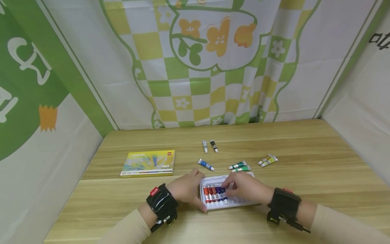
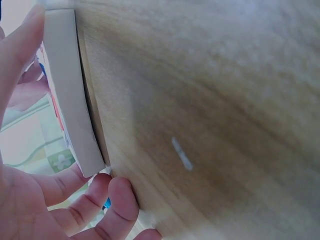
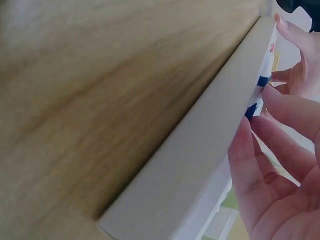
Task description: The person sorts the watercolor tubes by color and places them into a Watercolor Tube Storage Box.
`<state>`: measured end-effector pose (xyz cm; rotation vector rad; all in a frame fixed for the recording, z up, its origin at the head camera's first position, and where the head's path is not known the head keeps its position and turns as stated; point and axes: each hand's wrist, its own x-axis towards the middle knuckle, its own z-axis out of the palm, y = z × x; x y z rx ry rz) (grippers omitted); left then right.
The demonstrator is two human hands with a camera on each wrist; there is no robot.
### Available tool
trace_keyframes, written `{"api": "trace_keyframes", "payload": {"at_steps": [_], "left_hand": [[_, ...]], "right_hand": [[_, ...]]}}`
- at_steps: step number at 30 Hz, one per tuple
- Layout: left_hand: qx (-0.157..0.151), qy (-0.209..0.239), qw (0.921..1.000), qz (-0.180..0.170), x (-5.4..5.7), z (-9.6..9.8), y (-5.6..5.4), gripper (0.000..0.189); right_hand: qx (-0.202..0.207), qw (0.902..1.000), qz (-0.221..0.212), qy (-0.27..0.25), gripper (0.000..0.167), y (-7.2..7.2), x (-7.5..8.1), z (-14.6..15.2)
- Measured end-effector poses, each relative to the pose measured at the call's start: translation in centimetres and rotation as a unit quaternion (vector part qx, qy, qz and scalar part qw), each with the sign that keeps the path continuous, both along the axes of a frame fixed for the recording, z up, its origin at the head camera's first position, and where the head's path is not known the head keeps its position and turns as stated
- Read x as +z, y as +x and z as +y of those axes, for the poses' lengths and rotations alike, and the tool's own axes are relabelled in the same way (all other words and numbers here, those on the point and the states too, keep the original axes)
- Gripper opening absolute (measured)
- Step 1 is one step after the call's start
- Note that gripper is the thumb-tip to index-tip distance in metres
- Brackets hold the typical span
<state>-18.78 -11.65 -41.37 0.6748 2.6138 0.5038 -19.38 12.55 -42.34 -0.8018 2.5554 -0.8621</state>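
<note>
A white paint tray (image 1: 228, 206) lies on the table, holding a row of several paint tubes (image 1: 210, 193), red to orange on the left and violet to dark blue on the right. My left hand (image 1: 187, 188) grips the tray's left end, thumb at the near corner and fingers at the far side. With thumb and fingertips, my right hand (image 1: 248, 187) pinches the dark blue paint tube (image 1: 224, 196) at the right of the row. The right wrist view shows that tube (image 3: 252, 110) between the fingers, partly hidden by the tray's side wall (image 3: 185, 145).
Beyond the tray lie a blue tube (image 1: 206, 165), two green tubes (image 1: 237, 165), a grey tube (image 1: 204, 146) and a black tube (image 1: 214, 146). Two yellowish tubes (image 1: 268, 160) lie farther right. A yellow paint box (image 1: 148, 163) rests at the left.
</note>
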Motion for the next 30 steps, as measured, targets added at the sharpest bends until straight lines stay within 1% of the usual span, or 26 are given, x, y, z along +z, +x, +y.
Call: {"api": "trace_keyframes", "payload": {"at_steps": [5, 10, 16, 22, 27, 30], "left_hand": [[0.002, 0.003, 1.0, -0.003, -0.1, 0.0, 0.0, 0.104], [0.001, 0.001, 1.0, -0.003, 0.0, 0.1, 0.0, 0.106], [0.001, -0.002, 1.0, -0.004, 0.1, 0.1, -0.2, 0.106], [0.0, -0.004, 1.0, 0.0, 0.3, 0.1, -0.2, 0.107], [0.001, 0.001, 1.0, 0.002, 0.2, 0.1, -0.1, 0.107], [-0.001, 0.005, 1.0, 0.004, 0.0, 0.0, 0.0, 0.107]], "right_hand": [[0.013, 0.9999, -0.005, 0.006, 0.029, -0.1, 0.3, -0.1], [0.021, 0.999, 0.023, 0.033, 0.029, -0.2, 0.8, -0.5], [0.027, 0.997, 0.035, 0.063, 0.029, -0.2, 1.5, -1.5], [0.033, 0.9929, 0.061, 0.097, 0.028, 0.0, 1.8, -2.1], [0.026, 0.9928, 0.063, 0.099, 0.03, 0.2, 1.6, -2.0], [0.03, 0.9933, 0.064, 0.092, 0.031, 0.3, 1.5, -1.7]]}}
